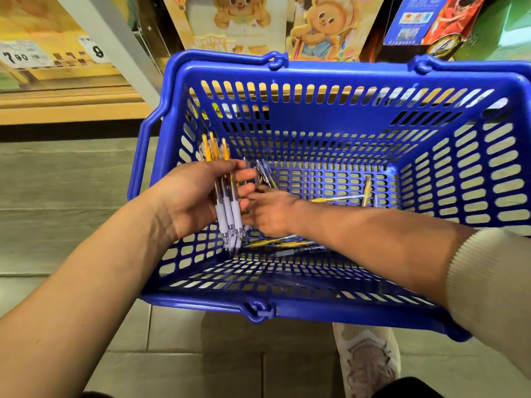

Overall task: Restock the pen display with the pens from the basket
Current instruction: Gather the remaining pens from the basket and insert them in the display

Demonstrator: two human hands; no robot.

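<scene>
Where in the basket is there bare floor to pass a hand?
Bare: the basket floor's middle, between the far wall and the loose pens at the right. Crowded: the left side, where the left hand grips a pen bundle beside the right hand, and scattered pens along the near wall.

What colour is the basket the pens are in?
The basket is bright blue, seen best in the head view.

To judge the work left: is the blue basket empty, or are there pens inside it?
Not empty: loose pens lie on the bottom of the blue basket, and the left hand grips a bunch more above them.
</scene>
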